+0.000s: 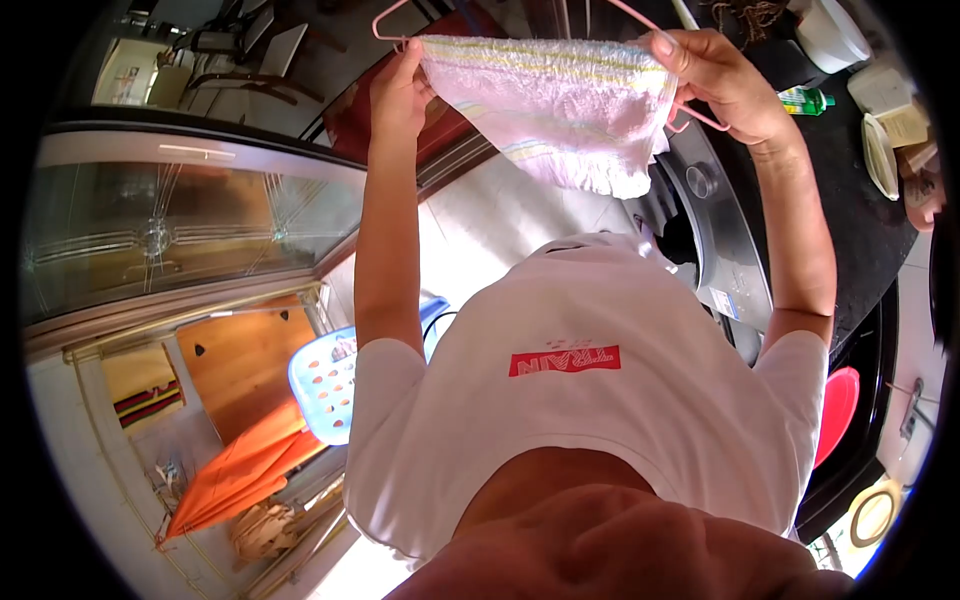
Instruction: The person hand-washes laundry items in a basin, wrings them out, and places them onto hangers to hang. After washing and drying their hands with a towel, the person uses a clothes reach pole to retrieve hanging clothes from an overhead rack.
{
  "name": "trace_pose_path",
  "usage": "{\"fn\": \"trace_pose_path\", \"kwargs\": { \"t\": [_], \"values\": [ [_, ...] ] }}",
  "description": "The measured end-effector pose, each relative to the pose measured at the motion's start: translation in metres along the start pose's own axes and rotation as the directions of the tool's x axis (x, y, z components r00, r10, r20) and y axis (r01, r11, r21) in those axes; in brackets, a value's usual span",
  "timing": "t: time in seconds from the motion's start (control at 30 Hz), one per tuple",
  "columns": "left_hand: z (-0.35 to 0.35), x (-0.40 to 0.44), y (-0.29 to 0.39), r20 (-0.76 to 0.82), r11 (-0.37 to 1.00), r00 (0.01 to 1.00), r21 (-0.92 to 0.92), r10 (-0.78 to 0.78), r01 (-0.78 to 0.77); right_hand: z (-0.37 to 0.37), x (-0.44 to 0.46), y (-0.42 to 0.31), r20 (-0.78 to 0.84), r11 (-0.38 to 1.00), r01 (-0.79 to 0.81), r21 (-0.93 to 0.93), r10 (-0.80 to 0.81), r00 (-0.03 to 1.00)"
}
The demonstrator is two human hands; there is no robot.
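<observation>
A small pale pink towel point(560, 110) with yellow and blue stripes is stretched between my two hands at the top. My left hand point(400, 95) pinches its left corner, beside one end of a pink hanger point(383, 18). On the right, my right hand point(725, 85) grips the towel's other upper corner, thumb on top, with the hanger's pink wire around and below the fingers. The towel hides much of the hanger between the hands. Its lower edge hangs loose.
A blue basket point(325, 385) and orange cloth point(245, 465) are at lower left, near a glass-paned door point(150, 235). A washing machine point(715, 215) stands on the right, beside a dark counter point(850, 230) with a green bottle point(805, 101) and white containers.
</observation>
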State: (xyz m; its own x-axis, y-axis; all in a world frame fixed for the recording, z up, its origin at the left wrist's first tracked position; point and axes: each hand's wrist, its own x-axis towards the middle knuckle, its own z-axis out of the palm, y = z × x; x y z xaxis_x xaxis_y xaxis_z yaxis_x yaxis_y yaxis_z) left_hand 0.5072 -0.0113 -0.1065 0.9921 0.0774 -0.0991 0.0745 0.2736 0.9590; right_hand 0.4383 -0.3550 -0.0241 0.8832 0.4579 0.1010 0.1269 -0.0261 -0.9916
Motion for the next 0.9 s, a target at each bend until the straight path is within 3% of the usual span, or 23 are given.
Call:
{"fn": "trace_pose_path", "kwargs": {
  "t": [0.13,0.2,0.23,0.27,0.33,0.4,0.43,0.53,0.6,0.67,0.73,0.8,0.87,0.9],
  "values": [
    [0.03,0.025,0.015,0.177,0.989,0.982,-0.146,0.062,-0.036,-0.02,-0.005,-0.029,-0.009,0.978,0.065,-0.196,-0.068,0.998],
    [0.053,0.034,0.028,0.32,0.953,0.933,-0.294,0.167,-0.07,-0.031,-0.016,-0.049,0.007,0.938,0.094,-0.334,-0.098,0.995],
    [0.07,0.029,0.043,0.287,0.92,0.949,-0.391,0.129,-0.007,-0.031,-0.023,-0.059,-0.084,0.938,0.044,-0.344,-0.078,0.993],
    [0.076,0.039,0.046,0.225,0.903,0.955,-0.422,0.192,-0.082,-0.034,-0.03,-0.068,-0.148,0.884,0.069,-0.462,-0.154,0.977],
    [0.104,0.031,0.069,0.199,0.859,0.925,-0.471,0.324,-0.2,-0.04,-0.042,-0.094,-0.224,0.585,0.028,-0.81,-0.353,0.908],
    [0.129,0.028,0.086,0.202,0.829,0.887,-0.486,0.415,-0.277,-0.043,-0.053,-0.121,-0.438,0.783,-0.109,-0.613,-0.222,0.871],
    [0.145,0.028,0.093,0.186,0.827,0.88,-0.468,0.437,-0.311,-0.055,-0.058,-0.132,-0.437,0.793,-0.104,-0.601,-0.217,0.873],
    [0.184,0.033,0.106,0.174,0.802,0.888,-0.527,0.426,-0.281,-0.071,-0.066,-0.15,-0.519,0.879,0.084,-0.469,-0.351,0.779],
    [0.207,0.041,0.115,0.202,0.784,0.884,-0.57,0.422,-0.244,-0.081,-0.076,-0.159,-0.501,0.851,0.16,-0.5,-0.436,0.748],
    [0.231,0.054,0.123,0.355,0.819,0.877,-0.569,0.323,-0.072,-0.08,-0.087,-0.173,-0.446,0.775,0.251,-0.579,-0.56,0.698],
    [0.261,0.065,0.127,0.399,0.859,0.873,-0.51,0.281,-0.044,-0.074,-0.089,-0.193,-0.592,0.783,0.171,-0.598,-0.576,0.564],
    [0.284,0.075,0.133,0.571,0.899,0.763,-0.437,0.303,-0.03,-0.062,-0.08,-0.224,-0.619,0.688,0.1,-0.719,-0.699,0.358],
    [0.293,0.089,0.133,0.71,0.961,0.662,-0.269,0.24,-0.06,-0.055,-0.081,-0.259,-0.584,0.61,-0.068,-0.789,-0.711,0.391],
    [0.296,0.109,0.125,0.759,0.966,0.599,-0.183,0.256,-0.181,-0.057,-0.076,-0.271,-0.545,0.52,-0.177,-0.836,-0.743,0.388]
  ]
}}
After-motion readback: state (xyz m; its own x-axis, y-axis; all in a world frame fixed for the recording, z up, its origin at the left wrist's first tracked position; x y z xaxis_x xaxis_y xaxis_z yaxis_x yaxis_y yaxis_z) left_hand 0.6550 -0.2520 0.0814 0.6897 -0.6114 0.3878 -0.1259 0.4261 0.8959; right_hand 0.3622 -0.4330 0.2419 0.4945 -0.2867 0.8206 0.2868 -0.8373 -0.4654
